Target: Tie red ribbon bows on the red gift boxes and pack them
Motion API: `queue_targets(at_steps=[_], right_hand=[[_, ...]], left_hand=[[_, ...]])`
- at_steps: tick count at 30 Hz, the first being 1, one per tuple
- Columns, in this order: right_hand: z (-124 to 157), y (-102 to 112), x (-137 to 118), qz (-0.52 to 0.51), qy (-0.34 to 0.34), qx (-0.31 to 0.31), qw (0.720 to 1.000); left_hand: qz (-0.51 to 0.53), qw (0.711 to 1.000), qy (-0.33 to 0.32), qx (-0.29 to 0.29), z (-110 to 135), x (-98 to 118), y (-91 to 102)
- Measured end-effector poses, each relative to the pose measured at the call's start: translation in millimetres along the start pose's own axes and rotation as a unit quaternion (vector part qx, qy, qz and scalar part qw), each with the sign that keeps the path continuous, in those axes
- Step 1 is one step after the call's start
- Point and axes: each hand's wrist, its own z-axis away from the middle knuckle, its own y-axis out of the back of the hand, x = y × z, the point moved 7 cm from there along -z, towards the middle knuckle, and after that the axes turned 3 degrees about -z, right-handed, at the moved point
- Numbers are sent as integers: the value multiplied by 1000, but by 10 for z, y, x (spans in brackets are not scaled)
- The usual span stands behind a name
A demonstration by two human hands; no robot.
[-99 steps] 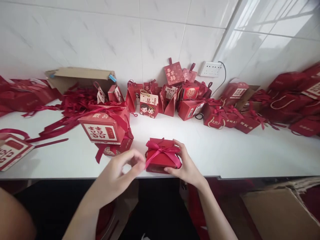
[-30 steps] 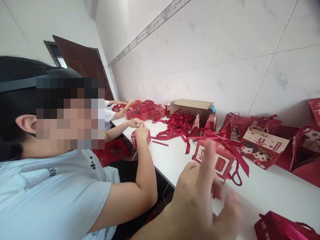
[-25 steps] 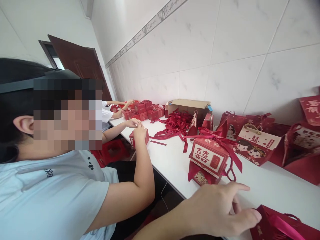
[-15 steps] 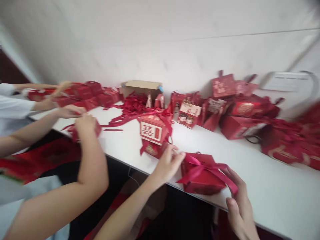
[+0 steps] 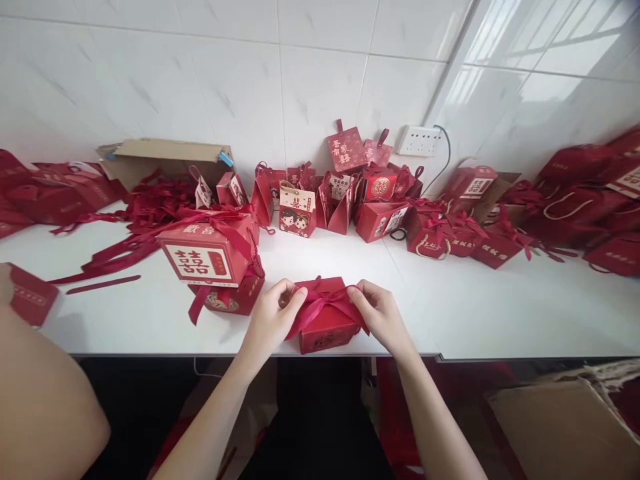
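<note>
A red gift box (image 5: pixel 327 333) sits near the table's front edge, with a dark pink ribbon (image 5: pixel 325 303) tied in a bow across its top. My left hand (image 5: pixel 275 313) pinches the bow's left side between thumb and fingers. On the other side, my right hand (image 5: pixel 380 310) grips the bow's right loop the same way. Just left of my left hand, a red box with a white double-happiness label (image 5: pixel 197 263) rests on another red box (image 5: pixel 237 297), ribbon hanging from them.
Ribbons lie heaped by an open cardboard box (image 5: pixel 170 152) at the back left. Small decorated boxes (image 5: pixel 297 212) line the wall below a power strip (image 5: pixel 419 141). Red bags (image 5: pixel 575 207) are piled at right. A co-worker's arm (image 5: pixel 45 393) reaches in at left; a carton (image 5: pixel 565 420) stands below right.
The view has swung right and levelled. My hands, apart at the box's sides before, now both pinch the bow's ribbon. The gift box now faces me squarely.
</note>
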Motion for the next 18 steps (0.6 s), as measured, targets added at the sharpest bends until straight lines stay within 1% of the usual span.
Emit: queue_targets(at_steps=[5,8,12,15,18], right_hand=[[-9,-65,97,-80,-35,7,996],[8,-96,180,-136,-57,25,989],[33,-124,290,-204,-77,55,974],[43,-152,348,-236,-91,75,965],[61,-162,374,-244,-94,80,962]], left_hand=[[45,999,16,-15,43,-34,-38],[57,998,16,1,74,-55,-49],[45,999,17,21,110,-62,-84],[43,999,18,25,125,-46,-103],[39,999,16,28,123,-42,-95]])
